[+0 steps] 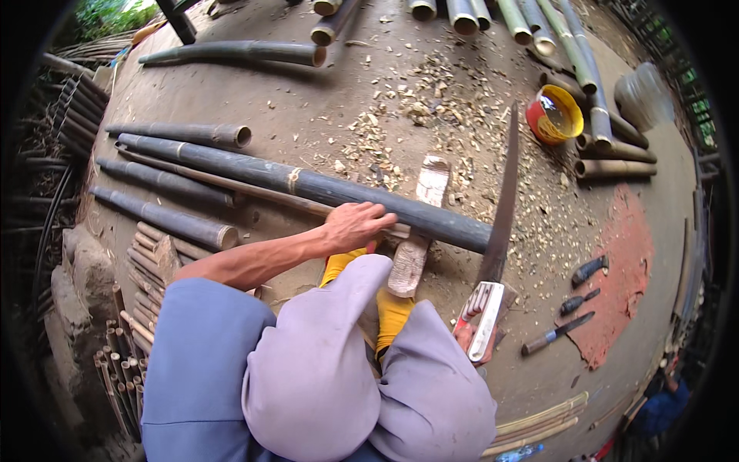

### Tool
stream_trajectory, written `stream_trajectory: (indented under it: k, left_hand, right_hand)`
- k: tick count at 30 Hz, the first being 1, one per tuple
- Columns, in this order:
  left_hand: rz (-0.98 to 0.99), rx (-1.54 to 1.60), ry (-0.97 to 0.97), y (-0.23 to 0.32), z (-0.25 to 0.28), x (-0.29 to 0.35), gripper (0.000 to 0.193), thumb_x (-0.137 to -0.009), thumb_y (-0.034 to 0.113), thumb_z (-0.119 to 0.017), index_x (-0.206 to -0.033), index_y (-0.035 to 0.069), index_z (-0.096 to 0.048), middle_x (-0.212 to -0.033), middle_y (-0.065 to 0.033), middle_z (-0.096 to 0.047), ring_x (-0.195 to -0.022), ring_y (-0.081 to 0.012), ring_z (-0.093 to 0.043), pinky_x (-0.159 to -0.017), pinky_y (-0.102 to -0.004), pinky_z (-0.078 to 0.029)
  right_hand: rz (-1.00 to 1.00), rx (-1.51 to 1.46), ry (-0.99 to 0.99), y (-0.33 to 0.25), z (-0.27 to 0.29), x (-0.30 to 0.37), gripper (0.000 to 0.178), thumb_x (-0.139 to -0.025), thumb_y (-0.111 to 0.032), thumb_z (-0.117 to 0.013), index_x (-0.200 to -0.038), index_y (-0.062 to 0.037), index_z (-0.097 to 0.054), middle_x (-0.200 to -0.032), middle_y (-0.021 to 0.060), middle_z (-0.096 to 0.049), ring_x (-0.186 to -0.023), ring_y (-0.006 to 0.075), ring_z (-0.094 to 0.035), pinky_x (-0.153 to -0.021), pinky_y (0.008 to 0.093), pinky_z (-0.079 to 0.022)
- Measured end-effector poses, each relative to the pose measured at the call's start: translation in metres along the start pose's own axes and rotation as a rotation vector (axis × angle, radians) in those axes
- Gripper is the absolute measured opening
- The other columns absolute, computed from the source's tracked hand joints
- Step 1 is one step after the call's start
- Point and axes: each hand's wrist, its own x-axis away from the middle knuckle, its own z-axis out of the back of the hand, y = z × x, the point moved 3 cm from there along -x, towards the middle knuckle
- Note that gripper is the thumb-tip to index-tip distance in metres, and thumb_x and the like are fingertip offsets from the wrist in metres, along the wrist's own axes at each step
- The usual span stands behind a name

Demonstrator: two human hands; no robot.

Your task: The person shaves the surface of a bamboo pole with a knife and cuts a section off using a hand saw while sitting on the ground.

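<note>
"Where's your bamboo pole [323, 189]?"

"It runs from ten o'clock to three, your left hand [356, 225] laid over it, grip unclear; at four, your right hand [466, 333] clenches the saw [504, 200]."

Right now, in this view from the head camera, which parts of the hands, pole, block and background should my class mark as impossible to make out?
In the head view:
Left palm: hidden beneath the left hand itself.
Right hand: partly hidden by the saw handle.
Dark pole's right end face: hidden at the saw blade.
Wooden block's middle: covered by the pole.
Far bamboo poles: cut off by the top edge.
</note>
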Motion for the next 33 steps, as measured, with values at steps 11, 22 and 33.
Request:
stream_trajectory:
  k: [11,22,33]
  left_hand:
    - [0.681,0.644,-0.51,-0.092,0.091,0.154,0.056,-0.063,0.01,-0.068,-0.119,0.01,-0.06,-0.103,-0.0142,-0.056,-0.102,-0.029,-0.057,-0.088,-0.0392,-0.048]
    - [1.17,-0.35,0.153,-0.327,0.067,0.128,0.038,-0.08,0.018,-0.066,-0.114,0.002,-0.057,-0.119,-0.0229,-0.054,-0.105,-0.0429,-0.061,-0.085,-0.0498,-0.054]
    - [0.888,-0.382,-0.488,-0.374,0.035,0.039,0.033,-0.078,0.028,-0.072,-0.104,0.007,-0.07,-0.101,-0.0132,-0.068,-0.093,-0.0364,-0.067,-0.08,-0.053,-0.054]
  right_hand:
    - [-0.014,0.036,-0.228,0.002,-0.056,-0.017,0.049,-0.08,-0.002,-0.059,-0.128,0.0072,-0.053,-0.099,0.0217,-0.068,-0.067,0.0248,-0.065,-0.063,0.0333,-0.054]
    - [-0.048,0.167,-0.298,-0.001,-0.087,-0.022,0.049,-0.08,-0.002,-0.06,-0.127,0.0078,-0.054,-0.1,0.0218,-0.068,-0.069,0.0253,-0.066,-0.064,0.0334,-0.055]
    - [-0.112,0.216,-0.371,0.013,-0.129,-0.029,0.048,-0.08,-0.002,-0.06,-0.127,0.0083,-0.054,-0.101,0.022,-0.068,-0.072,0.0258,-0.066,-0.065,0.0335,-0.055]
